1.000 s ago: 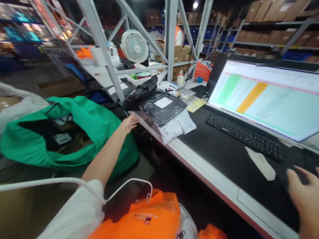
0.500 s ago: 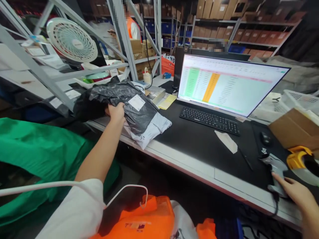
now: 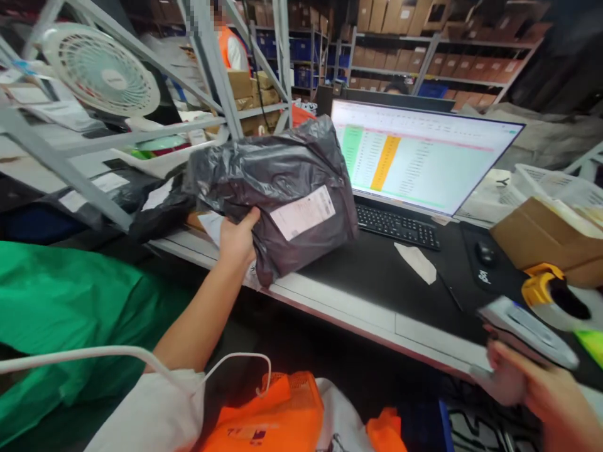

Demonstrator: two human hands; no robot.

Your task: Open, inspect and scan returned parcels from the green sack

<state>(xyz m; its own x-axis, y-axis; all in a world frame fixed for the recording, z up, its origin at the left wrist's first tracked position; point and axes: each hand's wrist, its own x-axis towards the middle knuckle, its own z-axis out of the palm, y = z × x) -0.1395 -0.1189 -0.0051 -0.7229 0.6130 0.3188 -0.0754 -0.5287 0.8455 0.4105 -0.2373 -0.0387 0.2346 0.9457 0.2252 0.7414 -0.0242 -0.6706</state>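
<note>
My left hand [image 3: 239,242] grips the near edge of a black plastic parcel [image 3: 235,182], thumb on top. The parcel is tilted up over the desk, and its white shipping label [image 3: 304,213] faces me. Beneath it, a white bag shows only in part. At the lower right, my right hand [image 3: 532,383] is closed around the handle of a grey barcode scanner [image 3: 530,329], held above the desk's front edge. The scanner's head points left, towards the parcel side.
A monitor [image 3: 424,157] with a spreadsheet stands behind a keyboard [image 3: 398,226]. To the right are a mouse [image 3: 485,253], a tape dispenser [image 3: 553,295] and a cardboard box [image 3: 549,242]. A metal frame [image 3: 214,75] and fan [image 3: 101,72] stand left. Another person [image 3: 230,50] is behind.
My left hand has raised the black parcel and brought it right, tilting its label towards me. My right hand, earlier reaching onto the scanner on the desk, has lifted it.
</note>
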